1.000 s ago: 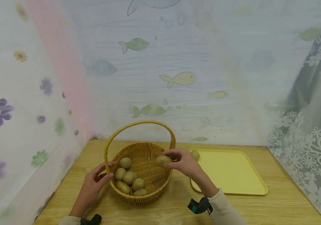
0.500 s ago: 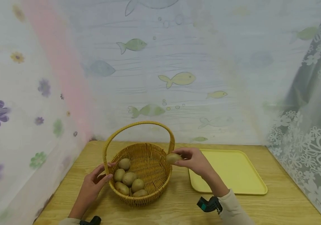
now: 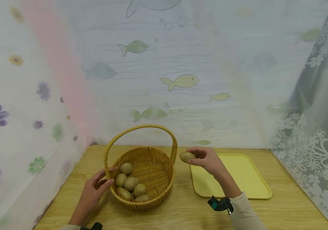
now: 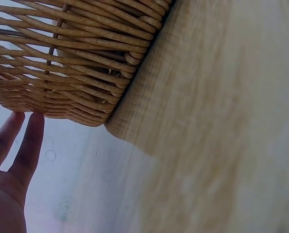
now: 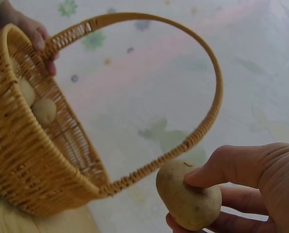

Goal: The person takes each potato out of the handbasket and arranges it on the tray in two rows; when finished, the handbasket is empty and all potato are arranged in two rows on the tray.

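Observation:
My right hand (image 3: 210, 161) pinches a potato (image 5: 189, 196) between thumb and fingers, above the left edge of the yellow tray (image 3: 238, 177) in the head view. To its left stands a round wicker basket (image 3: 155, 172) with a tall arched handle. Several potatoes (image 3: 130, 183) lie in the basket's left and front part. My left hand (image 3: 96, 188) holds the basket's left rim at the foot of the handle, thumb and fingers on either side. The left wrist view shows straight fingers (image 4: 30, 145) against the woven wall.
Basket and tray stand on a wooden table (image 3: 178, 210), the tray to the right. A curtain (image 3: 152, 64) printed with fish hangs behind the table's far edge, and flowered sheets hang at both sides.
My right hand has carried the potato from over the basket's right side rightward to the tray's edge. A potato seen at the tray's left corner is now hidden. My left hand keeps its place.

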Demonstrator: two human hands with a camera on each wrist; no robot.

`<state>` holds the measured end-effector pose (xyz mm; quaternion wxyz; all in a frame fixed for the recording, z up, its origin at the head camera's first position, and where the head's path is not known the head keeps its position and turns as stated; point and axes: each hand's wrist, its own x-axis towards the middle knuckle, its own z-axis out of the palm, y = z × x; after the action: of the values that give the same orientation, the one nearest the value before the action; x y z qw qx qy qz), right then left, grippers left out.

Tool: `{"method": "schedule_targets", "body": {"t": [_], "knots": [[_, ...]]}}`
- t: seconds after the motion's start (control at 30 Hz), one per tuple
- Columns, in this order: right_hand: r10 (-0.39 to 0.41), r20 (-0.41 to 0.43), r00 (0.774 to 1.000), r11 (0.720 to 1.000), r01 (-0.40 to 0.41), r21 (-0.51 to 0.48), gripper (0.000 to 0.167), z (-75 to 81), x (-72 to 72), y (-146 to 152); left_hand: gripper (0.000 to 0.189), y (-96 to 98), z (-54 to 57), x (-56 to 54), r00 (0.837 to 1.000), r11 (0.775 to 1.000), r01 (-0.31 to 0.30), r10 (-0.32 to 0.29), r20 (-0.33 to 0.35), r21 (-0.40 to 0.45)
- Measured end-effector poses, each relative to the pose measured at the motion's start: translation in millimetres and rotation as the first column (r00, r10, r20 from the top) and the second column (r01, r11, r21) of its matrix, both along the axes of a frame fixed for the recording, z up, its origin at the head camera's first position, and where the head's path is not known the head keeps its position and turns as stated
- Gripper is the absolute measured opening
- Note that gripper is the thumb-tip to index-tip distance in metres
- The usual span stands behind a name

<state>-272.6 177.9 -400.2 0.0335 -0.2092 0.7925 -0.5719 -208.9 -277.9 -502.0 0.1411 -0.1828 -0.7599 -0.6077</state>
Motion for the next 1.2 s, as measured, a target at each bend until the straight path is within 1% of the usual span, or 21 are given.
{"method": "schedule_targets", "body": {"t": [0.2,0.37,0.67,1.0,1.2], "knots": [[-0.054,-0.017,0.998,0.998,0.054,0.019,0.041,-2.4,-5.7,14.5,0.038,1.0,-0.3,0.8,1.0,1.0,-0.007,0.007,-0.011,-0.002],[-0.095,-0.028,0.995,0.994,0.096,0.06,0.041,-4.7,-10.4,26.4,0.04,0.7,-0.4,0.1,1.0,1.0,-0.001,0.001,-0.017,0.002],[-0.132,-0.023,0.991,0.989,0.133,0.07,0.041,-8.4,-18.0,42.7,0.039,0.1,-0.4,0.5,1.0,1.0,-0.004,0.004,-0.003,0.003],[-0.176,-0.005,0.984,0.979,0.176,0.103,0.043,-18.3,-25.6,61.1,0.045,0.6,1.0,1.0,0.999,1.0,0.016,-0.017,-0.027,-0.026],[-0.198,-0.002,0.98,0.973,0.197,0.125,0.043,-24.9,-31.5,71.2,0.042,0.9,0.9,0.6,1.0,1.0,0.016,-0.016,-0.023,-0.015]]}}
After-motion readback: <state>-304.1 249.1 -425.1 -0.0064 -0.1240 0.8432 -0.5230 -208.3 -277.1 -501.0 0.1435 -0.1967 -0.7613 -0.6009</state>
